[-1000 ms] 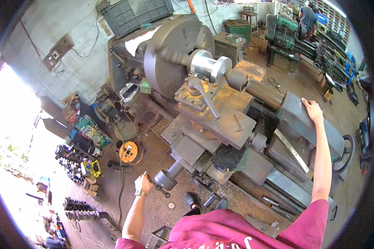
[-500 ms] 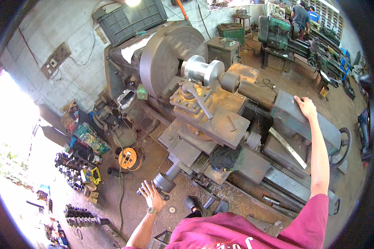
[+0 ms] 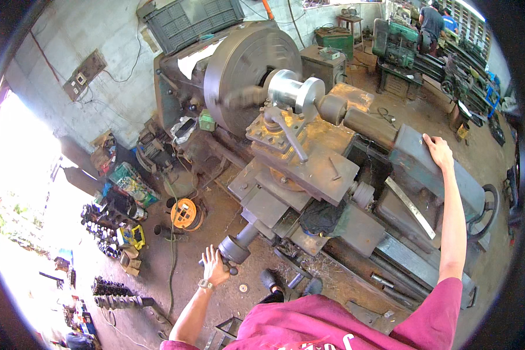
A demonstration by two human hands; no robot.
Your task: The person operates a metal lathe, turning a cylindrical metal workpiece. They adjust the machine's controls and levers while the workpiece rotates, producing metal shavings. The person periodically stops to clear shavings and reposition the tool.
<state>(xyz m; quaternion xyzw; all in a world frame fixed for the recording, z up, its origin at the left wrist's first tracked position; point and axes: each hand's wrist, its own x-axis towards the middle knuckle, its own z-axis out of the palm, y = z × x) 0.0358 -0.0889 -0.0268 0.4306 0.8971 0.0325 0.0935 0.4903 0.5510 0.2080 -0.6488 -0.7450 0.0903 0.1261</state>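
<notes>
My left hand [image 3: 216,269] lies against the crank handle [image 3: 234,271] of the lathe's cross slide, fingers stretched out. Beside it is the handle's round dark collar [image 3: 234,249]. My right hand [image 3: 438,150] rests open on top of the grey tailstock [image 3: 417,153]. A shiny metal spool-shaped workpiece [image 3: 287,92] sits between the large chuck [image 3: 248,73], blurred by turning, and the tailstock's centre [image 3: 333,109]. In front of the workpiece stands the tool post [image 3: 274,137] with its clamping lever [image 3: 291,140]; the cutting tip cannot be made out.
A steel ruler-like strip [image 3: 410,207] and a dark cloth [image 3: 324,217] lie on the machine. Left on the floor are an orange cable reel [image 3: 184,214], a hose and crankshaft-like parts [image 3: 119,300]. Two people [image 3: 433,23] are by a green lathe [image 3: 395,44] at the back right.
The whole view has shifted slightly, so the lathe sits farther right. My left hand has turned with the crank handle, its fingers now pointing more upward. My right hand stays on the tailstock.
</notes>
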